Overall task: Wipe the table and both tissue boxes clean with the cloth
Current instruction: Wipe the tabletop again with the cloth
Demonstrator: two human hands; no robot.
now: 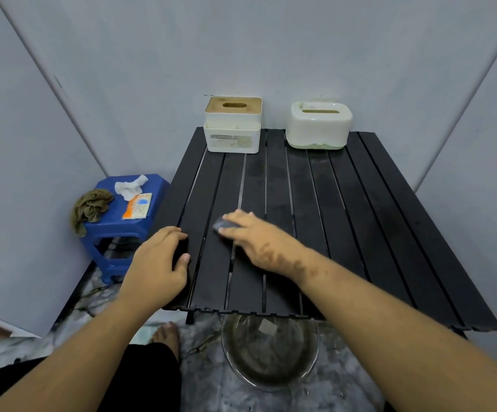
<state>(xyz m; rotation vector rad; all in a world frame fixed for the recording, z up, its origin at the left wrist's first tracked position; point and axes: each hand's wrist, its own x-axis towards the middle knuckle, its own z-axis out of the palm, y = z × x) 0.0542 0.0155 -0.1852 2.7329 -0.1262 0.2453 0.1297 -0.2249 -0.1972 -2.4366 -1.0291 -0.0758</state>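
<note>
pressing a small grey cloth [223,225] flat on the black slatted table [360,221], right hand [251,236] fingers extended; left hand [155,263] curls over the table's left edge.

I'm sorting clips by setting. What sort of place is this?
Probably a corner of a home, on the floor: a low black slatted folding table set against plain grey walls, a blue plastic stool beside it, and a clear basin on the marbled floor.

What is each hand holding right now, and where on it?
The right hand presses a small grey cloth flat under its fingers onto the black table. The left hand grips the table's left edge.
</note>
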